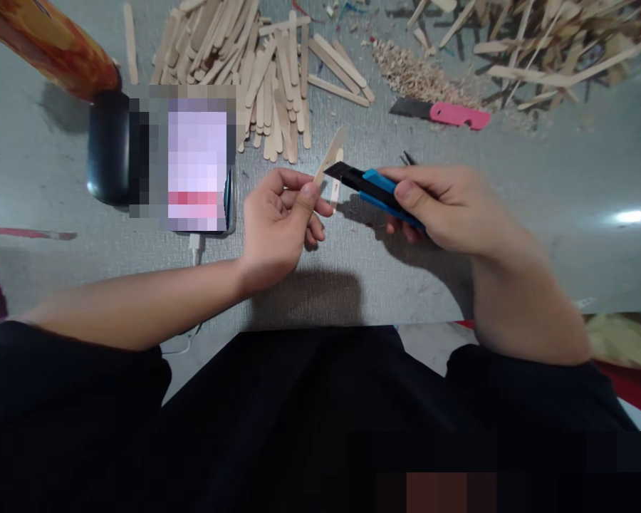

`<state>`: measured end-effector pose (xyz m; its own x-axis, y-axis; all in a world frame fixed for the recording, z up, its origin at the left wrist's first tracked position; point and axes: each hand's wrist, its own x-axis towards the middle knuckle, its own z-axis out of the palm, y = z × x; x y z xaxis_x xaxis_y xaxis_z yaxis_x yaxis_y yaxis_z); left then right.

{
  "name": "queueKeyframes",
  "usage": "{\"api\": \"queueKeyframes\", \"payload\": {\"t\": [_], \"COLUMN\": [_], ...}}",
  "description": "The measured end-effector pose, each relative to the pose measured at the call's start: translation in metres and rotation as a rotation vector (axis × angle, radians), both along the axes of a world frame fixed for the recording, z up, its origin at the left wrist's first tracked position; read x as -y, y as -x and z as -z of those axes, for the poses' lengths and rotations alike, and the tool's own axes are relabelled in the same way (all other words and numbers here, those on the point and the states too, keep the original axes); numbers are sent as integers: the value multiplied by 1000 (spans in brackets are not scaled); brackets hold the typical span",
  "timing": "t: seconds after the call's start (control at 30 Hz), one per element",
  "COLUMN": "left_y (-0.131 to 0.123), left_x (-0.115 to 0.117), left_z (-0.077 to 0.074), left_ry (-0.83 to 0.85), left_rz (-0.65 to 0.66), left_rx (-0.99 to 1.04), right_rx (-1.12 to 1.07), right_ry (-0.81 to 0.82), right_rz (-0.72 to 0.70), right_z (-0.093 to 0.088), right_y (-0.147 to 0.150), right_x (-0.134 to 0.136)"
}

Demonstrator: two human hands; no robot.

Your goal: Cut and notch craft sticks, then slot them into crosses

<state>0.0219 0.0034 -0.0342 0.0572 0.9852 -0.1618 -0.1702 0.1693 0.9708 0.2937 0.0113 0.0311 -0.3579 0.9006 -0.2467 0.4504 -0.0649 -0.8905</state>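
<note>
My left hand (285, 221) pinches a wooden craft stick (330, 154) between thumb and fingers, its free end pointing up and to the right. In my right hand (438, 206) is a blue and black utility knife (379, 192), gripped with the thumb along its side. The dark blade points left, close beside the stick; whether it touches the wood I cannot tell. Another small piece of wood (337, 182) lies on the table just behind the held stick. Past my right hand the dark tips of a slim tool (408, 158) poke out, the remainder hidden.
A heap of craft sticks (278, 78) lies at the back, with wood shavings (414, 71) and cut strips (539, 71) to its right. Nearby is a pink knife (459, 115). On the left are a blurred-out phone (197, 164) on a cable, a black mouse-like object (108, 149) and an orange canister (58, 43).
</note>
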Motion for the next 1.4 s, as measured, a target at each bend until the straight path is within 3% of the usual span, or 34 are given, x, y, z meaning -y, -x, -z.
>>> {"api": "queueKeyframes", "payload": {"t": [0.67, 0.93, 1.2, 1.4], "left_y": [1, 1, 2, 1], "left_x": [-3, -2, -3, -3], "left_z": [-5, -3, -2, -5], "left_ry": [46, 24, 60, 51], "left_rz": [93, 83, 98, 93], "left_rx": [23, 52, 55, 58], "right_rx": [-1, -20, -8, -1], "right_ry": [47, -2, 36, -9], "right_rz": [-79, 28, -41, 37], "right_z": [2, 2, 1, 3], "right_y": [3, 6, 9, 8], "right_x": [1, 3, 2, 4]}}
